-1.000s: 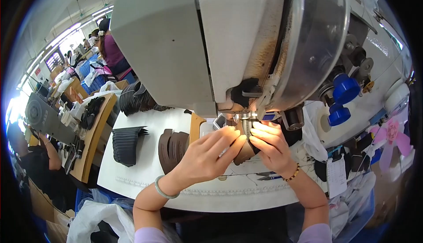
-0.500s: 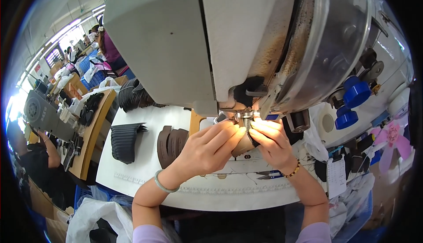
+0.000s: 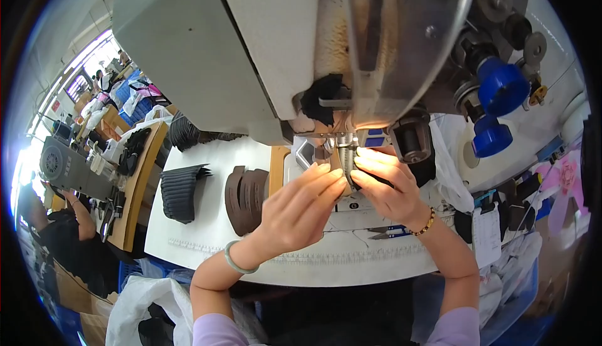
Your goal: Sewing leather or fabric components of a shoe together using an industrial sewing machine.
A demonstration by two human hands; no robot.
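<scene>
Left hand [image 3: 300, 211] and right hand [image 3: 387, 186] meet under the sewing machine [image 3: 301, 51] needle, fingertips pinched on a small brown piece [image 3: 342, 169]. Brown pieces [image 3: 246, 197] are stacked on the white surface [image 3: 207, 246] nearby.

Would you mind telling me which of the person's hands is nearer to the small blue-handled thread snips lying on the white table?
The right hand. Its wrist sits just above the blue-handled thread snips on the white table. The left hand is farther off, to the snips' left, with its fingertips up at the needle.
</scene>
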